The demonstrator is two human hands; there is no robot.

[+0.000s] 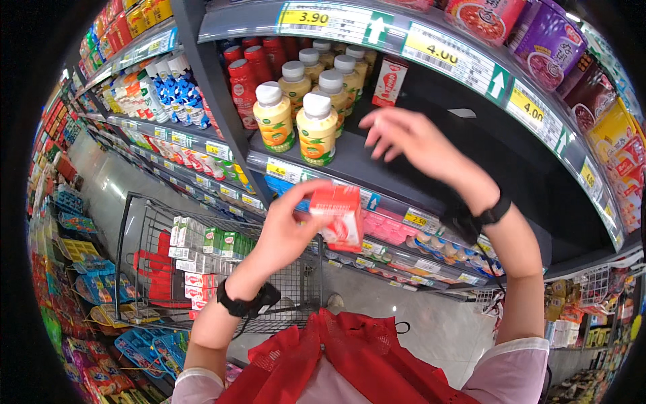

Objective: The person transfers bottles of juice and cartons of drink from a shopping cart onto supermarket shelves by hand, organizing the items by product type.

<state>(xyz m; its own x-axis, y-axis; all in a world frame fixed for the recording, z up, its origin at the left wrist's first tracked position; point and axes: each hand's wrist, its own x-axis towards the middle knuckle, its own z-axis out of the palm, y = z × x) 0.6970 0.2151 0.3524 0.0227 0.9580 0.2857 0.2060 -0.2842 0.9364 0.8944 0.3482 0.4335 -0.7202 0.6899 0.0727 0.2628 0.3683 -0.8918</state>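
In front of the shelf edge, my left hand point(295, 230) grips a red-and-white drink carton point(341, 222). My right hand point(404, 132) is slightly blurred over the dark shelf board point(484, 171), with its fingers apart and nothing in them. Just beyond its fingertips a single small red-and-white carton point(390, 82) stands upright at the back of the shelf. Left of it are rows of yellow juice bottles point(317, 132) with white caps. Red bottles point(243, 88) stand behind them, against the shelf's upright.
A wire shopping cart point(303, 288) stands below on the left, holding green-and-white cartons point(220, 241), red-and-white cartons point(198, 290) and a red item point(160, 272). Price labels point(323, 20) line the shelf edge above. Lower shelves carry pink packs point(388, 230) and small bottles point(444, 248).
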